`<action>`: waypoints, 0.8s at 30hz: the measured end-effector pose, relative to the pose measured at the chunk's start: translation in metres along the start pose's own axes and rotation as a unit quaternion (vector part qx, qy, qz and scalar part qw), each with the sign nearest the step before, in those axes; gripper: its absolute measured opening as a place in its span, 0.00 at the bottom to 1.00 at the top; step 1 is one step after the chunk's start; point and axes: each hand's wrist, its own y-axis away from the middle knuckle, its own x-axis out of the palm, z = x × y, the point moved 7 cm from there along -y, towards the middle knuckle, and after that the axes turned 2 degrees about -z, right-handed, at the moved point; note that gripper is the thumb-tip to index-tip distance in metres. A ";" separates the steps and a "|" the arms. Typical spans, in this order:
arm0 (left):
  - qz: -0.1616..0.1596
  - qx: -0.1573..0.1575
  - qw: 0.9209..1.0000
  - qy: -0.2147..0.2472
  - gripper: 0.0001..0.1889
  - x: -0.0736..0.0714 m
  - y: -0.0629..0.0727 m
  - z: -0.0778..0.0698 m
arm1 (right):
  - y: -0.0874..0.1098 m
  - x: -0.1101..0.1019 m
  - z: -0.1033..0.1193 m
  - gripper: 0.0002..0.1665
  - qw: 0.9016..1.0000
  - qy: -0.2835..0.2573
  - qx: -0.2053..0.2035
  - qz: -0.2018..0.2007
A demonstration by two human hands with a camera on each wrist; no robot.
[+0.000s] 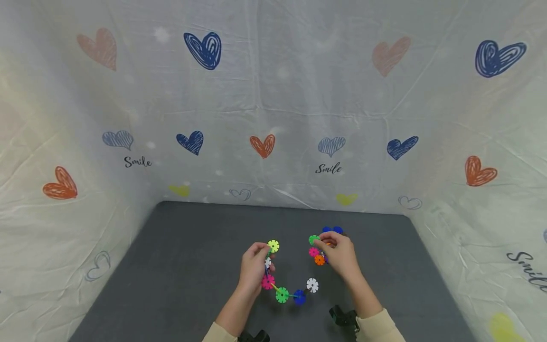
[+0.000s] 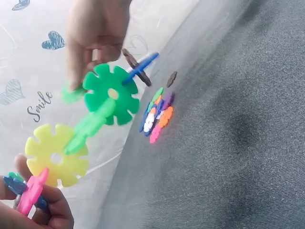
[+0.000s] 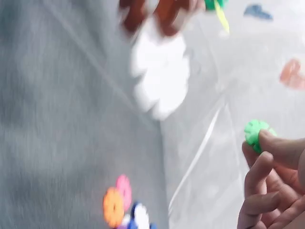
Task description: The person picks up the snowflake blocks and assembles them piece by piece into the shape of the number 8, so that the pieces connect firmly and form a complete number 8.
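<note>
My left hand (image 1: 252, 268) holds a chain of slotted plastic snowflake discs by its upper left end, thumb and fingers closed near a yellow disc (image 1: 273, 245). From there the chain curves down through a pink disc (image 1: 268, 281), a green disc (image 1: 282, 295) and a blue disc (image 1: 299, 297) to a white disc (image 1: 312, 285). Between the thumb and fingers of my right hand (image 1: 342, 254) is a single light green disc (image 3: 255, 131), apart from the chain. The left wrist view shows the chain's discs slotted crosswise into one another, with a brown disc (image 2: 136, 67) among them.
Loose discs lie on the grey table (image 1: 205, 256) beyond and below my right hand, including an orange one (image 1: 319, 260), a pink one (image 1: 314, 252) and blue ones (image 1: 337, 230). A white cloth (image 1: 290, 104) printed with hearts surrounds the table's back and sides.
</note>
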 end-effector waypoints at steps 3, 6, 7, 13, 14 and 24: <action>0.004 0.003 1.000 -0.001 0.12 0.001 0.000 -0.001 | 0.008 0.011 0.013 0.09 0.999 -0.044 -0.019 0.012; 0.006 0.004 1.000 -0.005 0.12 0.002 0.001 -0.003 | 0.013 0.021 0.021 0.07 0.997 -0.069 -0.037 0.017; 0.008 0.004 1.000 -0.008 0.12 0.003 0.001 -0.003 | 0.014 0.024 0.023 0.07 0.996 -0.073 -0.046 0.017; 0.024 0.005 1.000 -0.013 0.13 0.007 0.002 -0.005 | 0.018 0.039 0.031 0.04 0.994 -0.074 -0.078 0.026; 0.026 0.006 1.000 -0.013 0.13 0.008 0.003 -0.005 | 0.018 0.041 0.032 0.04 0.994 -0.076 -0.080 0.029; 0.052 0.012 0.999 -0.010 0.13 0.013 0.006 -0.010 | 0.021 0.045 0.039 0.03 0.992 -0.057 -0.105 0.040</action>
